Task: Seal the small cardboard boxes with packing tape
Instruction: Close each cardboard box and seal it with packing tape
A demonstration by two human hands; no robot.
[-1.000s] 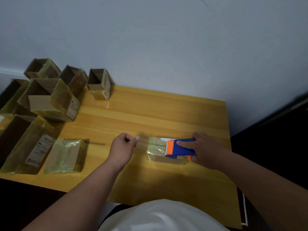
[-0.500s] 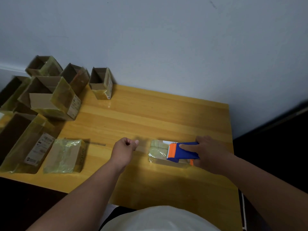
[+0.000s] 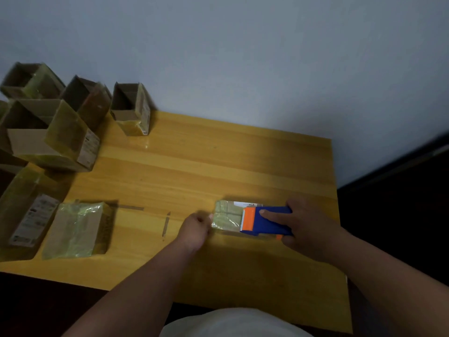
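Note:
A small flat cardboard box [image 3: 226, 215], shiny with clear tape, lies on the wooden table [image 3: 218, 164] right of centre. My right hand [image 3: 306, 227] grips a blue and orange tape dispenser [image 3: 264, 221] that rests on the box's right part, index finger laid along its top. My left hand [image 3: 196, 228] is curled at the box's left end, fingertips pinched at the tape edge there; the tape itself is barely visible.
A taped flat box [image 3: 77, 229] lies at the front left. Several open cardboard boxes [image 3: 48, 139] crowd the table's left and back-left, one small one [image 3: 131, 110] by the wall. Two tape strips [image 3: 166, 223] stick to the tabletop. The table's right edge drops to dark floor.
My left hand has moved right, from a stretched-out tape end to the box's left end. The dispenser and right hand stay on the box.

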